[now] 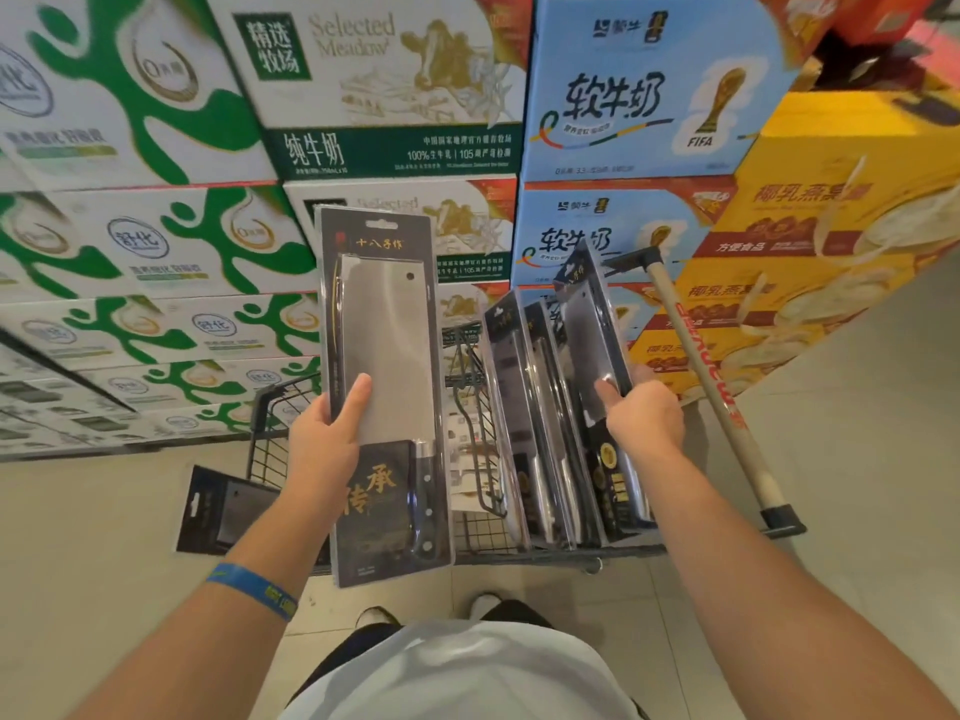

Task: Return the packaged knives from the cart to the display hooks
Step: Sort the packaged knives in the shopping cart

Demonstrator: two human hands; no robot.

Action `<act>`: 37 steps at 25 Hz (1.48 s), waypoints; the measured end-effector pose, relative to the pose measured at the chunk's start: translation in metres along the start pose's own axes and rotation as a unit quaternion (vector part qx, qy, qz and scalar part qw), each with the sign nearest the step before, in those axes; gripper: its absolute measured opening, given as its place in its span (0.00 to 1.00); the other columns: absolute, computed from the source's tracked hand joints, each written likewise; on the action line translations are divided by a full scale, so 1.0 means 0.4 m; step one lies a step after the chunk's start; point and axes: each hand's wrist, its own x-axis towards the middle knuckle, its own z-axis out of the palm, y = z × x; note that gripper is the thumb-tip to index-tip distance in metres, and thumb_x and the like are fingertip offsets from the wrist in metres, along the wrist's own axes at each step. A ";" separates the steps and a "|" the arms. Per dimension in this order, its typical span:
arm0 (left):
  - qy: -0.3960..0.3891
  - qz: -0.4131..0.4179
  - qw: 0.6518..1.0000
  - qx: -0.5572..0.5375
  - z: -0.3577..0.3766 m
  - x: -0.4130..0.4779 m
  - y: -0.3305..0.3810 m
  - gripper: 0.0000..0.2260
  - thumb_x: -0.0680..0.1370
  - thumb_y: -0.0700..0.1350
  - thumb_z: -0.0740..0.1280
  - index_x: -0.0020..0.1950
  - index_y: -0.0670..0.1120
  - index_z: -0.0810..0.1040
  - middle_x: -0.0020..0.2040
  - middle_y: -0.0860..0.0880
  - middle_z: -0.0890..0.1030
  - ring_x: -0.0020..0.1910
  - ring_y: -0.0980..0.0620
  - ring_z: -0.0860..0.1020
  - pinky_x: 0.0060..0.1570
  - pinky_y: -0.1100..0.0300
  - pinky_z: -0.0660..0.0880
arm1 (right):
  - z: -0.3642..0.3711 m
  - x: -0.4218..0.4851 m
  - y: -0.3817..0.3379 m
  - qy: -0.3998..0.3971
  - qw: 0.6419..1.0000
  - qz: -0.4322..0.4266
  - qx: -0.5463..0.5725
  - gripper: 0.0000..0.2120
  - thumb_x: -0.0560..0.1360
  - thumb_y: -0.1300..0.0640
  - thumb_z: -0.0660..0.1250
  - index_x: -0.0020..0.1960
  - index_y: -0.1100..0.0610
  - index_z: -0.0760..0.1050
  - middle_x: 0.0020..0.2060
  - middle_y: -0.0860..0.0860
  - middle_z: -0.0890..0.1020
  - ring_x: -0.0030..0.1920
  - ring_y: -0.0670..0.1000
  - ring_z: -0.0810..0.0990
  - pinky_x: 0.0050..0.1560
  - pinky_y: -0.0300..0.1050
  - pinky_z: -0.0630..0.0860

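My left hand [324, 441] grips a packaged cleaver [384, 356] in a black blister card, held upright above the near end of the wire cart [483, 532]. My right hand [641, 415] pinches another packaged knife [592, 330], raised a little above two more packaged knives [524, 423] that stand on edge in the right side of the cart. One more black knife pack [221, 506] leans at the cart's left side. No display hooks are in view.
Stacked milk cartons [156, 241] and blue [634, 96] and yellow boxes [810, 226] form a wall just beyond the cart. The cart's beige handle bar [711, 392] slants down at right. Pale tiled floor [78, 537] lies on both sides, with my shoes below.
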 end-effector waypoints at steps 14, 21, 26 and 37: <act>-0.028 0.004 1.000 0.009 0.019 -0.017 0.003 0.17 0.76 0.64 0.67 0.54 0.52 0.80 0.46 0.58 0.86 0.45 0.61 0.84 0.46 0.61 0.77 | 0.074 -0.025 0.060 -0.079 0.996 0.022 -0.021 0.19 0.84 0.47 0.61 0.71 0.54 0.72 0.64 0.56 0.81 0.62 0.62 0.80 0.56 0.52 0.75; -0.082 0.013 0.997 0.002 0.122 -0.021 0.026 0.24 0.71 0.70 0.69 0.50 0.51 0.80 0.52 0.39 0.83 0.53 0.38 0.82 0.54 0.43 0.80 | -0.045 -0.081 -0.011 -0.033 0.994 -0.058 0.083 0.13 0.83 0.47 0.59 0.59 0.49 0.80 0.54 0.50 0.85 0.55 0.55 0.82 0.51 0.47 0.74; -0.131 0.026 0.991 0.005 0.210 -0.040 0.083 0.34 0.64 0.74 0.69 0.53 0.46 0.80 0.56 0.33 0.81 0.52 0.33 0.82 0.58 0.33 0.77 | -0.126 -0.136 -0.165 -0.164 0.951 -0.083 0.247 0.23 0.77 0.31 0.59 0.59 0.47 0.78 0.54 0.43 0.83 0.54 0.45 0.82 0.60 0.54 0.78; -0.232 0.046 0.972 0.009 0.066 0.013 0.151 0.15 0.75 0.67 0.66 0.50 0.59 0.84 0.49 0.54 0.87 0.51 0.55 0.85 0.58 0.48 0.78 | -0.002 -0.259 -0.331 -0.182 0.827 -0.093 0.524 0.10 0.80 0.50 0.69 0.58 0.55 0.78 0.52 0.53 0.87 0.54 0.54 0.87 0.55 0.55 0.83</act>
